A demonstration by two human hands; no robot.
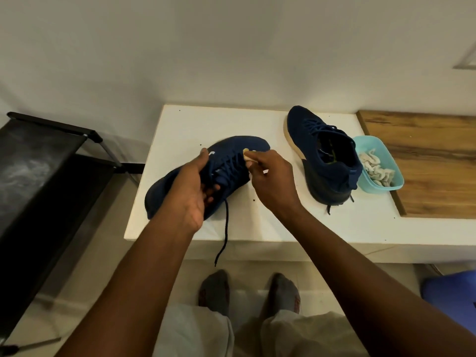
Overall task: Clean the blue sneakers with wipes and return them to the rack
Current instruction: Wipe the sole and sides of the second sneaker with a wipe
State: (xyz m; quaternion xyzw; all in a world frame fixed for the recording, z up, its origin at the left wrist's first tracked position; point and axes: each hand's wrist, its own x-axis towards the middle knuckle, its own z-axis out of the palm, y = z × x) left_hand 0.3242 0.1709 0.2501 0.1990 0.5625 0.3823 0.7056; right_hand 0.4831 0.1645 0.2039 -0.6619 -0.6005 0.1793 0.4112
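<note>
- now grips one blue sneaker (239,145) with the left hand (192,186), thumb stretched along the upper, fingers curled in near the laces.
- holds it tilted over the left part of the white table (180,124), toe pointing away and to the right, heel past the table's left edge; cannot tell whether resting on the top.
- pinches a small pale wipe (248,157) between thumb and curled fingertips of the right hand (273,181), pressed to the upper just beside the laces.
- trailing from the held sneaker, one dark lace (224,235), hanging past the table's front edge.
- near the toe, a small pale mark, too blurred to read as a brand.
- further right on the table, sitting upright, the second blue sneaker (327,150), cream sole, toe away, no writing legible.
- touching its heel side, a teal tub (396,176) of crumpled pale wipes (373,171), at the left edge of a wooden board (425,155).
- left of the table, on the floor, well apart from both sneakers, the black rack (38,163).
</note>
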